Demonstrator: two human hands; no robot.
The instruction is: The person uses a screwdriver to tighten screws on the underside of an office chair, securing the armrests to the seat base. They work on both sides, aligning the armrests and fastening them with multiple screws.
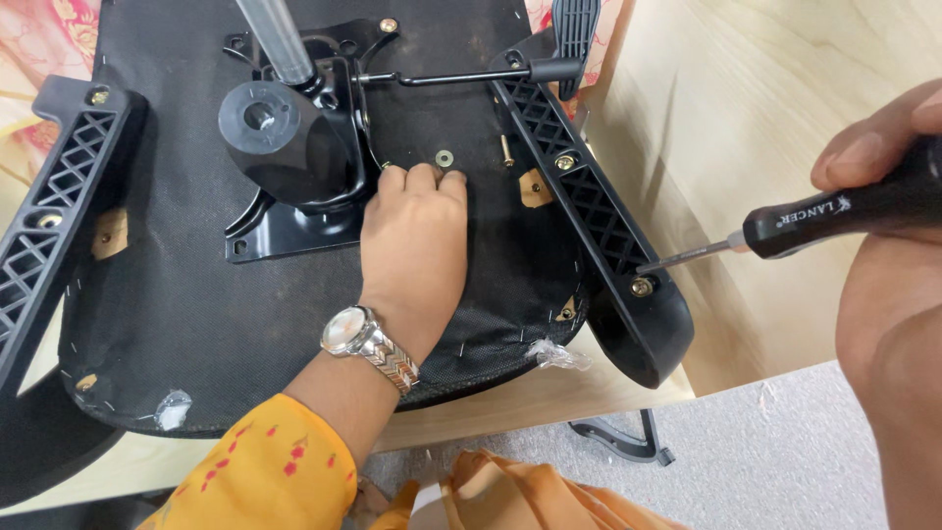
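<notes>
Hands: left hand (414,240) flat on seat underside (177,285), fingers curled by washer (444,157); right hand (883,147) grips screwdriver (834,214).
Tip: meets armrest bracket (589,211) just above its screw (642,287) (off-centre).
Advice: seat tip squarely, press straight.

Your sleeve (265,476): mustard yellow, red flecks. Your watch (368,344): silver, patterned band. Seat underside (196,294): black fabric. Armrest bracket (589,206): black lattice. Screwdriver (834,211): black handle. Desk (746,118): pale woodgrain.
</notes>
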